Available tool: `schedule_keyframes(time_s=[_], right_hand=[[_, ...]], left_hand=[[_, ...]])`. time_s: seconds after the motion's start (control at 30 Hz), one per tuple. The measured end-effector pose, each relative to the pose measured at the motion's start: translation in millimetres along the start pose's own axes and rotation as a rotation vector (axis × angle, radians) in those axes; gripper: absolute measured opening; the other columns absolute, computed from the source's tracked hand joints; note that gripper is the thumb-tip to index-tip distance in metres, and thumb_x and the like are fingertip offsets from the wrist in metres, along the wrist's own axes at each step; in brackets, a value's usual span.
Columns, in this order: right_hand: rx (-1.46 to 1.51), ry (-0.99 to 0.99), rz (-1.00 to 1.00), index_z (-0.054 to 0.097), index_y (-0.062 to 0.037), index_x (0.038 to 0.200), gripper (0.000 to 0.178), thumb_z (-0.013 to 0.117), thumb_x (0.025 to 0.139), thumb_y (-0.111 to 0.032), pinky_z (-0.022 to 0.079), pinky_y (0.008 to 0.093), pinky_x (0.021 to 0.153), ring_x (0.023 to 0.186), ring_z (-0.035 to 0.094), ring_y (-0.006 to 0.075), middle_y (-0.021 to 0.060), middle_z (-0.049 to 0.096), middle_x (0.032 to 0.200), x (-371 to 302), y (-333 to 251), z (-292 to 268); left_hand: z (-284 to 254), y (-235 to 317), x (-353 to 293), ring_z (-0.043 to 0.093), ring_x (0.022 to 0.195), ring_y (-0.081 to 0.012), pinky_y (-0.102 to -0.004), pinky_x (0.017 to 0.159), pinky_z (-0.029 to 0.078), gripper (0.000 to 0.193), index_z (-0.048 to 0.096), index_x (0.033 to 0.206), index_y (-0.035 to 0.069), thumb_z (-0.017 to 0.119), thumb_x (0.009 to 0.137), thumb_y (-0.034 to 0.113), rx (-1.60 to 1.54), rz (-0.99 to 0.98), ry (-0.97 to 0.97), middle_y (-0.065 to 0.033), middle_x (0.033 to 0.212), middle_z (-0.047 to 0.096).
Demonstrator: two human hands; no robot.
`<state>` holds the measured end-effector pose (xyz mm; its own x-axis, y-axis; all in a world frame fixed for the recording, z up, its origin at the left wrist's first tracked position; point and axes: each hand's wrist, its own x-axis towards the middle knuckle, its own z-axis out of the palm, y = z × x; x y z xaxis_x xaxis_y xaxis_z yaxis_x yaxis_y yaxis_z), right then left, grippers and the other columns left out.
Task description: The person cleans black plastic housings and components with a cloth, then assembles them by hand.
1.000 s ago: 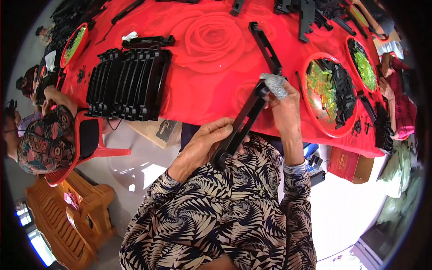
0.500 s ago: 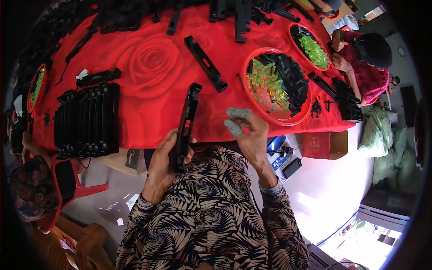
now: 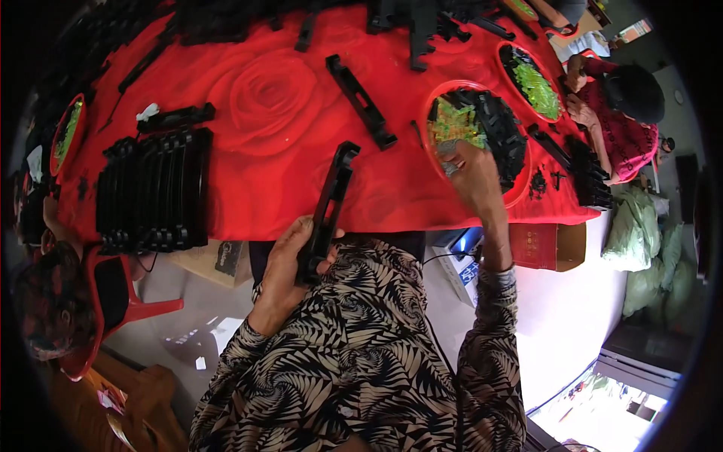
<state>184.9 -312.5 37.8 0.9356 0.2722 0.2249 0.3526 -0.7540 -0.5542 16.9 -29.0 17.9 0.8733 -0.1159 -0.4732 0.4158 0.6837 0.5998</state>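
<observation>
The bent right hand, its hold hidden, is now dipping into a round red plastic bowl, so the curled left hand alone is holding a long black plastic bar.

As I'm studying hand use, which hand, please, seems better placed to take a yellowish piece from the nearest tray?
Probably the right hand: it is at the yellowish pieces in the tray, while the left hand holds a long black part.
</observation>
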Motion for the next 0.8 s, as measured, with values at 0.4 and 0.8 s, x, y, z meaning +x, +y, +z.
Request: schedule_keyframes(time_s=[0.4,0.8], right_hand=[[-0.054,0.005,0.015,0.063,0.0024,0.088,0.022,0.063,0.066,0.005,0.053,0.0343,0.068,0.074,0.067,0.0282,0.0161,0.066,0.085,0.8,1.6,-10.7],[1.099,-0.193,0.398,0.059,0.0021,0.107,0.025,0.068,0.084,0.003,0.054,0.0269,0.07,0.08,0.066,0.0175,0.0093,0.066,0.094,-65.8,-112.1,69.4]], left_hand=[[7.7,3.3,-10.8,0.059,0.072,-0.0123,-0.0215,0.056,0.045,0.03,0.053,0.114,0.002,0.039,0.104,0.027,-0.003,-0.017,0.021,-0.0164,0.108,0.064],[-7.3,-10.6,-18.5,0.061,0.069,-0.012,-0.02,0.051,0.047,0.027,0.057,0.109,0.003,0.047,0.101,0.028,-0.079,-0.041,0.14,-0.0118,0.099,0.069]])
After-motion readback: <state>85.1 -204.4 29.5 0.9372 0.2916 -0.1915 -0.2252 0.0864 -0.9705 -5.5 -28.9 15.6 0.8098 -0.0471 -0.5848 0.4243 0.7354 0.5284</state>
